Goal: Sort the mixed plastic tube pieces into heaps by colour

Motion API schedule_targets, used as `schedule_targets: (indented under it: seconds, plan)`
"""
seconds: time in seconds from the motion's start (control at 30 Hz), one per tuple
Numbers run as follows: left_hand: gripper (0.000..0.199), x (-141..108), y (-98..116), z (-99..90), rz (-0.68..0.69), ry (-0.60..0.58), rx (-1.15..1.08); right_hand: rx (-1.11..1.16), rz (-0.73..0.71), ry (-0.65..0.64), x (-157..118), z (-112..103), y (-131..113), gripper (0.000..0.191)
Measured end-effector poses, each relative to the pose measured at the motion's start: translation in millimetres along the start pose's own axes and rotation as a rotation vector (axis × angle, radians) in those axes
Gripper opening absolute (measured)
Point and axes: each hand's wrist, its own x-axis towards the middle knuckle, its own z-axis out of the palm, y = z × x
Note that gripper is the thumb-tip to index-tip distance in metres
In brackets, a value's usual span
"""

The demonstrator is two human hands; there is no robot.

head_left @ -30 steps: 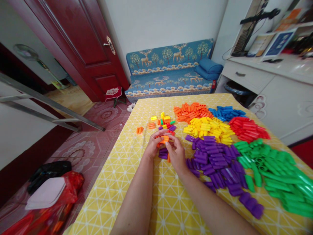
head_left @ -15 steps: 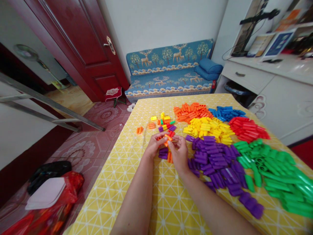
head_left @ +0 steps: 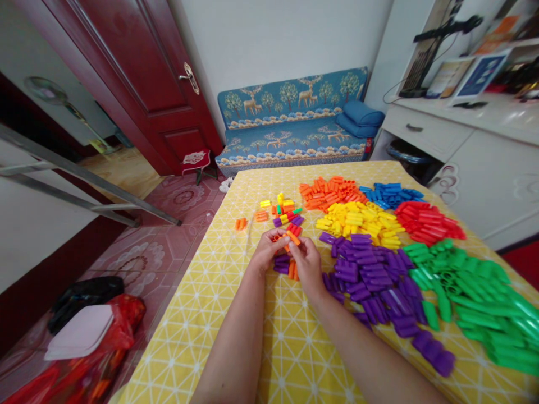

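Close together over the table, my left hand (head_left: pixel 268 249) and my right hand (head_left: pixel 308 262) pinch orange plastic tube pieces (head_left: pixel 293 238) between thumbs and fingers. My fingers partly cover the pieces, so I cannot tell how they join. Just beyond lie red tube pieces (head_left: pixel 295 229) and a joined strip of purple, yellow, red and green pieces (head_left: pixel 288 216). Purple pieces (head_left: pixel 281 264) and orange pieces (head_left: pixel 292 271) sit below the hands, partly hidden. To the right of my right hand spreads a heap of purple tube pieces (head_left: pixel 370 275).
Further heaps hold orange (head_left: pixel 330 192), yellow (head_left: pixel 357 220), blue (head_left: pixel 391 194), red (head_left: pixel 427 221) and green (head_left: pixel 475 292) pieces. Small orange groups (head_left: pixel 240 224) lie left on the yellow patterned tablecloth (head_left: pixel 202 320). Behind stands a blue sofa (head_left: pixel 290 129); a white cabinet (head_left: pixel 475 168) is at right.
The orange piece between my fingers has tilted and shifted slightly right. My right fingers have curled in a little, showing more of the red pieces behind. The heaps are unchanged.
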Motion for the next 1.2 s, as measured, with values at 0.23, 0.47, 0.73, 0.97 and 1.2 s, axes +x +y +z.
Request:
schedule_targets:
  seconds: [0.23, 0.47, 0.73, 0.97, 1.2]
  plan:
    - [0.037, 1.2, -2.8, -3.3, -0.022, 0.003, 0.068, -0.057, 0.019, -0.011, -1.6, -3.3, -2.8, 0.031]
    - [0.039, 0.5, -0.8, -0.4, 0.007, 0.035, 0.105, -0.070, 0.002, 0.009, -3.3, -3.6, -3.8, 0.032]
    - [0.040, -0.9, 2.1, 5.6, 0.010, 0.034, 0.100, 0.036, 0.059, 0.043, -0.2, -3.6, 1.1, 0.037]
    - [0.035, -1.4, 1.2, 2.3, 0.023, -0.017, 0.201, -0.107, -0.012, 0.083, 0.7, -7.2, 0.7, 0.038]
    - [0.028, 1.0, -2.2, 2.9, 0.121, 0.067, 0.114, -0.061, 0.029, 0.050, 0.6, -4.4, -6.1, 0.037]
